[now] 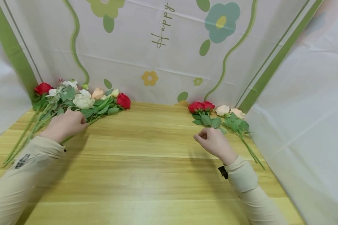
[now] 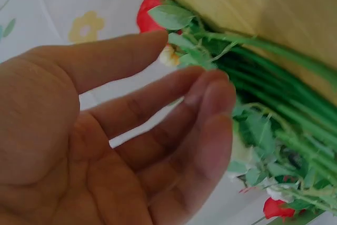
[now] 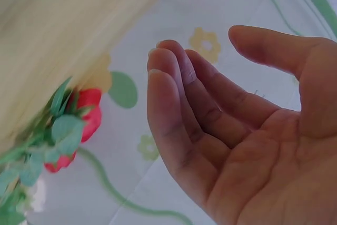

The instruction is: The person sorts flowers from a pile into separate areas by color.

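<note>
My left hand [image 1: 67,124] hovers over the stems of a large bunch of flowers at the left. Its fingers bend loosely and hold nothing, as the left wrist view of the hand [image 2: 137,125] shows. In that bunch are a white rose [image 1: 83,101], a peach rose [image 1: 97,93] and a red rose [image 1: 124,101], among green leaves. On the other side, my right hand [image 1: 212,140] is in the air just in front of two red roses [image 1: 196,107]. Nothing lies between its relaxed fingers [image 3: 164,98] and thumb. Two pale peach roses [image 1: 222,110] lie beside the red ones.
The wooden table [image 1: 146,162] extends between the two groups of flowers. A white cloth [image 1: 146,59] printed with flowers hangs along its back edge, and plain white cloth [image 1: 304,131] borders the right side. Long stems [image 1: 19,143] reach toward the table's left edge.
</note>
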The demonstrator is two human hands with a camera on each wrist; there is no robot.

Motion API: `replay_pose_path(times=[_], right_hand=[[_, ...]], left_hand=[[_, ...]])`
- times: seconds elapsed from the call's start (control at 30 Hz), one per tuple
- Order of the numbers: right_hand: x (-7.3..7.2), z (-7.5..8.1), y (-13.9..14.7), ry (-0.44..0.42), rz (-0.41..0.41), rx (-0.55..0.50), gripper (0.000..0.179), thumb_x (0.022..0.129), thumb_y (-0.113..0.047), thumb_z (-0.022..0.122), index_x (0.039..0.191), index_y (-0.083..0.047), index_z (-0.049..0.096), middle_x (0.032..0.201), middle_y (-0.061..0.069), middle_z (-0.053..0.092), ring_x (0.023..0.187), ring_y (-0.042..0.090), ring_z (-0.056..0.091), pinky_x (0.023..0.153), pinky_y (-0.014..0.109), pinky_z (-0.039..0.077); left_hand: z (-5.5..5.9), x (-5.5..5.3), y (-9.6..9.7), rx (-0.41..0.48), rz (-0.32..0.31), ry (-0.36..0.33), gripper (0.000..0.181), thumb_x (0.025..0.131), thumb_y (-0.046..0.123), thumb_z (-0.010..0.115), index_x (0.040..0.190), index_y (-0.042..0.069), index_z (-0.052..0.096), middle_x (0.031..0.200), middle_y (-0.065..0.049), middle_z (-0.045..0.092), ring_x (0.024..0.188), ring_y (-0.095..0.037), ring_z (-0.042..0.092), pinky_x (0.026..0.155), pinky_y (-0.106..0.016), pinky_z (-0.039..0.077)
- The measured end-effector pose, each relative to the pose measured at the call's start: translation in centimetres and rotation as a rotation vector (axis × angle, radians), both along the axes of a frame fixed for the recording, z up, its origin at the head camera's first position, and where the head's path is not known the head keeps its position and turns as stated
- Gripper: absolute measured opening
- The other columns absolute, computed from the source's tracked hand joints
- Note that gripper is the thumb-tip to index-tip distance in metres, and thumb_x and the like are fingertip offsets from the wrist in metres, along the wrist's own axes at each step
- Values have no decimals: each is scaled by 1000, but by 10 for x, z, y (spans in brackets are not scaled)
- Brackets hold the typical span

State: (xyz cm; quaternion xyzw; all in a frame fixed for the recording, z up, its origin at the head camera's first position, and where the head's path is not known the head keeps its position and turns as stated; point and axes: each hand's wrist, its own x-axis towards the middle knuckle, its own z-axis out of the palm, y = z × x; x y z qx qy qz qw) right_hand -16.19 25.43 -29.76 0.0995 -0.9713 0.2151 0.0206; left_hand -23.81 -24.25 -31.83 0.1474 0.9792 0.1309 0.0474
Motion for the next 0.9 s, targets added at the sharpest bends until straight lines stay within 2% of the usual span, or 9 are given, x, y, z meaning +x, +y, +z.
replay_pose_path(times=[0.07, 0.3, 0.5, 0.7, 0.8, 0.9], right_hand=[[1, -2, -6, 3, 13, -12, 26, 97, -31, 64, 94, -8, 75, 80, 1, 69, 64, 11, 60, 62, 36, 51], [-1, -10, -16, 24, 85, -23, 24, 97, -30, 65, 89, -9, 75, 74, -4, 66, 60, 9, 58, 59, 33, 50], [1, -12, -17, 46, 89, -24, 22, 96, -28, 66, 87, -9, 75, 71, -3, 65, 57, 10, 56, 57, 33, 49], [2, -13, -16, 54, 103, -21, 22, 96, -27, 66, 86, -9, 75, 69, -4, 63, 55, 11, 55, 55, 32, 47], [2, -12, -16, 51, 94, -16, 22, 96, -28, 66, 84, -11, 74, 67, -5, 62, 54, 11, 54, 54, 33, 47], [1, -11, -16, 49, 88, -16, 22, 96, -28, 67, 83, -12, 74, 67, -5, 62, 53, 12, 54, 53, 33, 46]], left_hand=[[-4, -1, 1, -17, 16, 1, 37, 94, 21, 57, 60, 15, 43, 57, -1, 37, 53, -17, 37, 46, -33, 30], [-8, -2, -4, -83, 47, -23, 31, 92, 21, 60, 67, 11, 45, 67, -9, 45, 64, -26, 48, 49, -43, 39], [-12, -6, -2, -84, 31, -31, 27, 85, 14, 61, 63, 14, 45, 67, -8, 46, 64, -25, 47, 50, -45, 39], [-17, -6, 1, -65, 7, -50, 26, 79, 6, 59, 59, 15, 45, 63, -6, 43, 60, -21, 42, 48, -40, 34], [-18, -5, 2, -65, 10, -35, 26, 78, 5, 59, 58, 15, 44, 62, -6, 43, 59, -21, 41, 47, -38, 34], [-18, -5, 0, -81, 34, -1, 26, 78, 5, 59, 58, 14, 45, 65, -8, 47, 60, -25, 47, 46, -42, 38]])
